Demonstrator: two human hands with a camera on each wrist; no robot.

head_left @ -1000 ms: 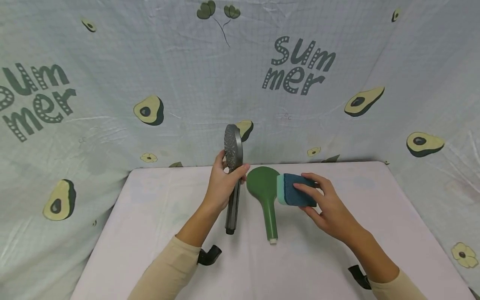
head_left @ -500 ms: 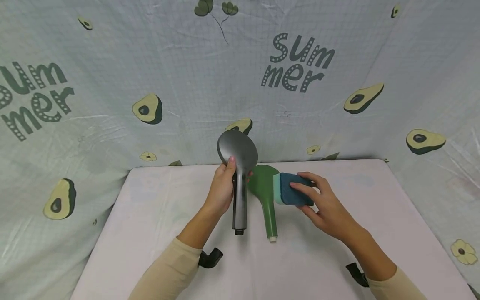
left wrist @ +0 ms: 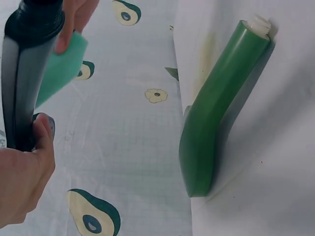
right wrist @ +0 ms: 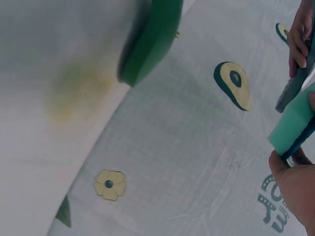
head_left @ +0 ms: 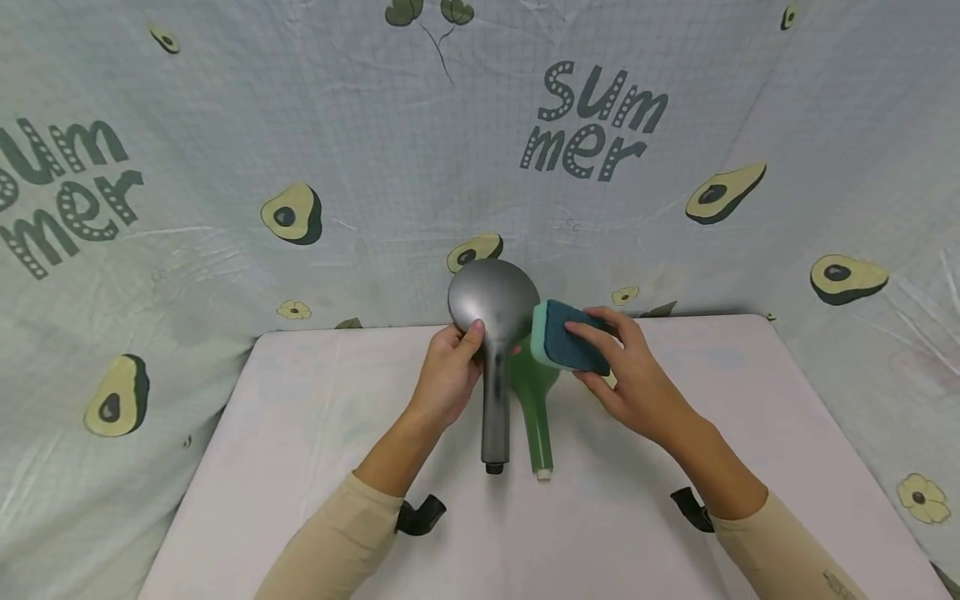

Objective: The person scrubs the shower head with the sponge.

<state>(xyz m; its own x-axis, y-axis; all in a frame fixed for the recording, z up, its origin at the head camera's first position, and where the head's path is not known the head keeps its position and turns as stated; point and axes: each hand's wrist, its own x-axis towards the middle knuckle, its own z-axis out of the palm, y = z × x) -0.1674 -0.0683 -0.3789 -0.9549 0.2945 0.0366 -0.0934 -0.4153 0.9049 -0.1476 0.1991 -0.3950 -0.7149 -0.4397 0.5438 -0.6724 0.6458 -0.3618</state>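
My left hand (head_left: 448, 375) grips a grey shower head (head_left: 495, 304) where its handle meets the round head, holding it upright with its smooth back toward me. Between the fingers and thumb of my right hand (head_left: 633, 371) is a two-layer sponge (head_left: 576, 336), dark blue on one side and light green on the other. The sponge's green edge is right at the shower head's right rim in the head view. Behind the grey handle a green shower head (head_left: 536, 408) lies on the table, its round part mostly hidden. The left wrist view shows the green handle (left wrist: 221, 83) whole.
The white-covered table (head_left: 315, 400) ends at a hanging cloth (head_left: 390, 183) printed with avocados and lettering. Black curved pieces (head_left: 422, 515) show at both wrists.
The grey shower head has turned from edge-on, spray face left, to show its back, and shifted right. My right hand has brought the sponge up and left to its rim.
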